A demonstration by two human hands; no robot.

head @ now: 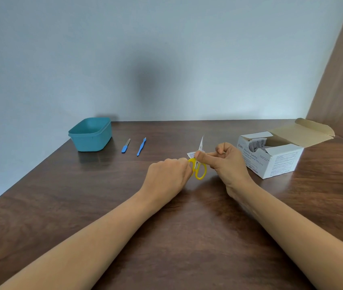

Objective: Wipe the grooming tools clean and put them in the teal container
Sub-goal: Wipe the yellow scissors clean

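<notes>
My left hand (pixel 167 174) grips the yellow-handled small scissors (pixel 198 170) by one loop, above the middle of the table. My right hand (pixel 227 162) pinches a white alcohol swab packet (pixel 200 147) against the scissors' blades, thumb and forefinger closed on it; the blades are hidden behind the packet and thumb. A blue-handled nail file (pixel 125 145) and a blue cuticle tool (pixel 141 146) lie side by side on the table further back. The teal container (pixel 91 133) stands to their left near the wall, with nothing visible inside.
An open white box of alcohol swabs (pixel 275 155) stands at the right, its flap folded back towards a brown side panel (pixel 342 80). The dark wooden table (pixel 124 206) ends at a slanted left edge. A pale wall rises behind.
</notes>
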